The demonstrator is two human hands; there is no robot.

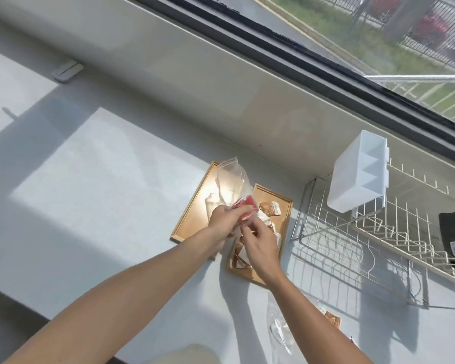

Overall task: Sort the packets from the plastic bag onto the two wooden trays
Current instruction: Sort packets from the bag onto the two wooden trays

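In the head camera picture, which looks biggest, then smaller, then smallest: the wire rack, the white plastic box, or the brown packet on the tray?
1. wire rack
2. white plastic box
3. brown packet

Single head-worn view, tilted, looking down close over counter (103,166), window (378,35) beyond

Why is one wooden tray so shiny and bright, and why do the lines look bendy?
In the head view, sunlight from the window glares off the left wooden tray and through the plastic bag; arms cast dark shadows on the counter; the wide-angle lens tilts and curves the edges.
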